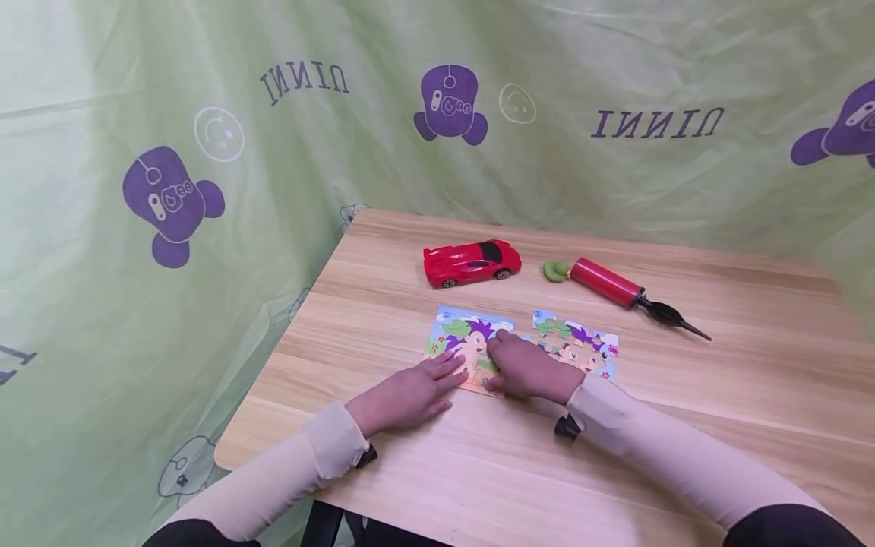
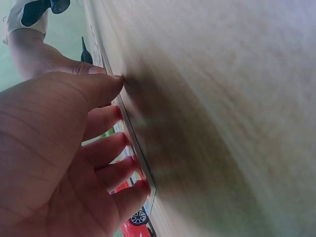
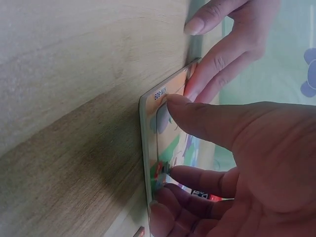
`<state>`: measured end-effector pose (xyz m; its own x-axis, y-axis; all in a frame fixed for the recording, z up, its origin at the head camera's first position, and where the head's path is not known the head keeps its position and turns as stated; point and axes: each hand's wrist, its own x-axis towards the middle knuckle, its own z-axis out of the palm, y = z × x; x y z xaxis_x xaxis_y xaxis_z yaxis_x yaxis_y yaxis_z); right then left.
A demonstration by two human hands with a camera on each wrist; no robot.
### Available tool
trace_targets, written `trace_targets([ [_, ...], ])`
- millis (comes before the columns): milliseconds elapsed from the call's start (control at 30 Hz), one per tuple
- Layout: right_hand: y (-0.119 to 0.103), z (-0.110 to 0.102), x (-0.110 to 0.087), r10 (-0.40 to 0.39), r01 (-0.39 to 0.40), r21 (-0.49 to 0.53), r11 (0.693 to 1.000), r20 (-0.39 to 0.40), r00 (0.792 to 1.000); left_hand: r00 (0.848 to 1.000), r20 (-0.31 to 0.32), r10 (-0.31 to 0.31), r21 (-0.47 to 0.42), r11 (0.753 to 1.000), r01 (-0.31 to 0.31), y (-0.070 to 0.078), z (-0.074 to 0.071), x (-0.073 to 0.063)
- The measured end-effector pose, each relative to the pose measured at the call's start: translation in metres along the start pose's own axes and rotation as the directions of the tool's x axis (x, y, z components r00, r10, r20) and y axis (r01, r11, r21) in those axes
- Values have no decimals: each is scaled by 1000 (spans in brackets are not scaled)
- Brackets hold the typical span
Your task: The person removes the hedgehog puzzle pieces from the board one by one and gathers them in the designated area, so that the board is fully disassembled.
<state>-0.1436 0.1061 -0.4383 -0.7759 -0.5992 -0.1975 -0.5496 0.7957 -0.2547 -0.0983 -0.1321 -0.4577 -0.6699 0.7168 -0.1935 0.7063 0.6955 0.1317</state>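
Note:
A jigsaw puzzle board (image 1: 454, 327) with a purple-haired cartoon figure lies flat on the table. My left hand (image 1: 410, 391) rests on its lower left part with the fingers extended; in the left wrist view the fingertips (image 2: 129, 140) meet the board's edge. From the right, my right hand (image 1: 529, 367) reaches over the board. In the right wrist view its thumb (image 3: 202, 116) touches the lower border, and the bent fingers touch the right side near a small green-and-red patch, apart from the thumb. Whether they pinch a piece is hidden. Joined puzzle pieces (image 1: 574, 332) with gaps lie to the right, partly behind that hand.
A red toy car (image 1: 472, 264) stands behind the board. Right of it, a red hand pump (image 1: 606, 282) with a black end lies beside a green curled item (image 1: 556, 270). A pale green printed curtain (image 1: 383, 152) hangs around the wooden table (image 1: 738, 365).

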Motion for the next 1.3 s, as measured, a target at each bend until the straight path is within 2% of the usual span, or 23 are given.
trace_targets([
  [367,2,1,-1,51,-52,106,993,15,999,1000,6,5,25,1000,-5,0,3,2],
  [600,0,0,0,73,-79,196,978,36,997,1000,15,6,31,1000,-6,0,3,2],
  [733,3,-3,-2,58,-59,279,958,12,998,1000,24,4,33,999,-5,0,3,3],
  [833,13,-7,-2,35,-18,353,935,-41,999,1000,27,5,32,999,-6,0,3,5],
  [900,23,-12,-3,19,16,375,927,-90,996,1000,29,4,29,1000,-5,0,3,6],
  [1000,38,-20,-9,26,27,393,919,-129,991,999,37,-3,22,1000,2,0,3,6],
  [1300,86,-32,-52,44,2,363,932,-120,992,1000,25,-6,11,1000,6,-1,3,4],
])
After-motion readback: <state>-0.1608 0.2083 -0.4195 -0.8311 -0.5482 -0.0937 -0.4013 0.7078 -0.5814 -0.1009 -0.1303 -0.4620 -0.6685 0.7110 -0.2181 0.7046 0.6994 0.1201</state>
